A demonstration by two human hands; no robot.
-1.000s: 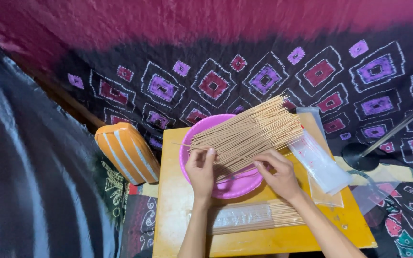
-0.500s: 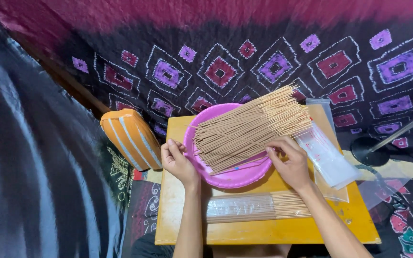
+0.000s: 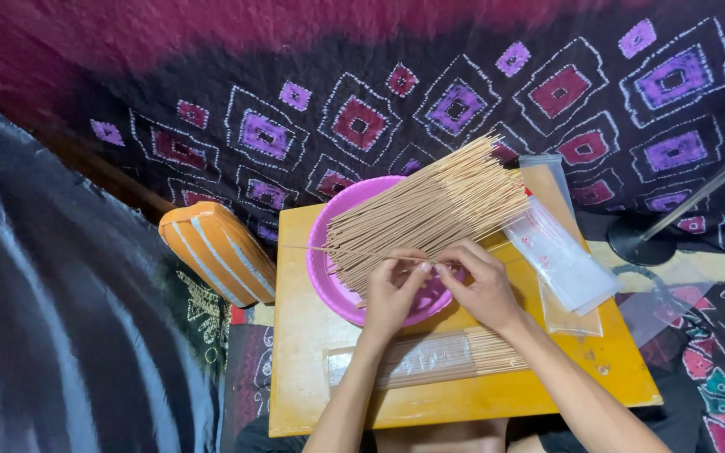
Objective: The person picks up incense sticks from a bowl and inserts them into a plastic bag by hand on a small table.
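A large bundle of thin tan wooden sticks (image 3: 434, 210) is laid slantwise across a round pink plastic bowl (image 3: 329, 277) on the yellow wooden counter (image 3: 304, 361) at mid frame. The left hand (image 3: 392, 289) and the right hand (image 3: 484, 281) are met over the bowl's lower rim, the fingers (image 3: 421, 270) of both pinched together on a few sticks at the bundle's lower edge. A clear packet of sticks (image 3: 430, 356) is seen just below the hands, clear plastic sleeves (image 3: 560, 260) to the right, an orange striped cushion (image 3: 216, 247) at left.

1 head-worn view, looking steeply down, close over yellow table (image 3: 312, 369), hands (image 3: 392, 289) mid-frame
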